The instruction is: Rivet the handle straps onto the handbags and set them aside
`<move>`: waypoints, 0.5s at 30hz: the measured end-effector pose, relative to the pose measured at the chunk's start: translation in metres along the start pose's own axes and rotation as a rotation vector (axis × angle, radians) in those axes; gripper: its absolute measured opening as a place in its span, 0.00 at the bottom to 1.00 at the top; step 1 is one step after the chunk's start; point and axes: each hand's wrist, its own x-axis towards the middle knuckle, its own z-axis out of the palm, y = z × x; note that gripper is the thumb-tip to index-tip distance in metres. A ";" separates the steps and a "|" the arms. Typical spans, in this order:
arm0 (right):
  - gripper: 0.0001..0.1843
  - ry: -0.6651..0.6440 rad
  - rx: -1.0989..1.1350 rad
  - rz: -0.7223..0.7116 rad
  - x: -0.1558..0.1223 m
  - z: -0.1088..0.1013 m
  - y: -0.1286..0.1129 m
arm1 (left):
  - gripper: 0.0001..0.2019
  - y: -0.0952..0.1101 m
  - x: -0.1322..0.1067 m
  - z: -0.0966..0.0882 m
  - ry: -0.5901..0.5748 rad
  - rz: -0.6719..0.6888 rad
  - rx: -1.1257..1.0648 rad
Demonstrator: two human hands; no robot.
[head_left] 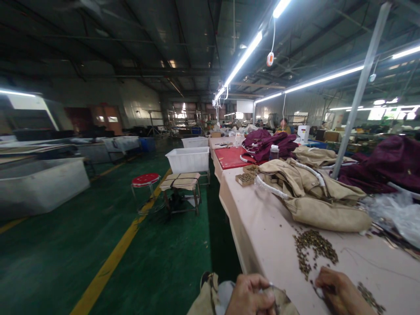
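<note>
At the bottom edge, my left hand (pixel 251 297) is closed, its fingers pinching the edge of a beige fabric bag (pixel 205 299) in front of me. Over the tabletop my right hand (pixel 341 288) has its fingers bent together beside a pile of small brass-coloured metal pieces (pixel 313 247). Something whitish shows at its fingertips, and what they grip is too small to make out. A smaller heap of metal pieces (pixel 370 297) lies to the right of that hand.
Stuffed beige bags (pixel 315 192) lie on the pale-covered table (pixel 249 214), near small boxes of metal pieces (pixel 245 178). Purple bags (pixel 271 142) and a bottle (pixel 274 152) stand farther back. Left of the table are stools (pixel 146 179) and white bins (pixel 187 159). A metal post (pixel 359 92) rises at right.
</note>
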 end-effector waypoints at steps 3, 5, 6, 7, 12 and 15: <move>0.08 0.014 0.015 0.030 0.000 -0.002 -0.006 | 0.31 -0.002 0.000 0.001 0.043 0.015 -0.036; 0.07 0.012 0.013 0.046 0.001 -0.003 -0.010 | 0.30 0.000 -0.002 0.004 0.064 0.032 -0.048; 0.06 0.009 0.010 0.055 0.002 -0.004 -0.012 | 0.29 0.003 -0.004 0.005 0.062 0.039 -0.047; 0.06 0.004 0.008 0.062 0.002 -0.004 -0.012 | 0.28 0.007 -0.006 0.007 0.054 0.044 -0.042; 0.06 -0.004 0.014 0.060 0.003 -0.005 -0.013 | 0.24 0.024 -0.018 0.011 0.052 0.039 -0.019; 0.06 -0.011 0.014 0.058 0.002 -0.007 -0.015 | 0.25 0.020 -0.015 0.008 0.071 0.033 0.013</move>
